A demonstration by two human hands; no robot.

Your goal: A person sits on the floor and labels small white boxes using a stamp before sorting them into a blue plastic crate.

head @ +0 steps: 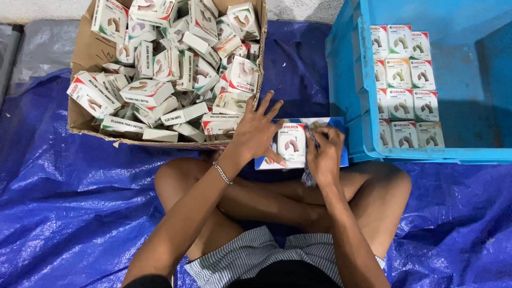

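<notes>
I sit cross-legged on a blue tarp. My left hand rests with spread fingers on the left side of a small white box that has a red and green band and a curved brown part pictured on it. The box lies on a flat blue and white board over my legs. My right hand is closed on a crumpled bit of cloth or wrapper at the box's right edge. A thin bracelet circles my left wrist.
A cardboard carton at the upper left is heaped with several identical small boxes. To the right, a blue plastic crate holds several of the same boxes stood in neat rows. Blue tarp covers the floor.
</notes>
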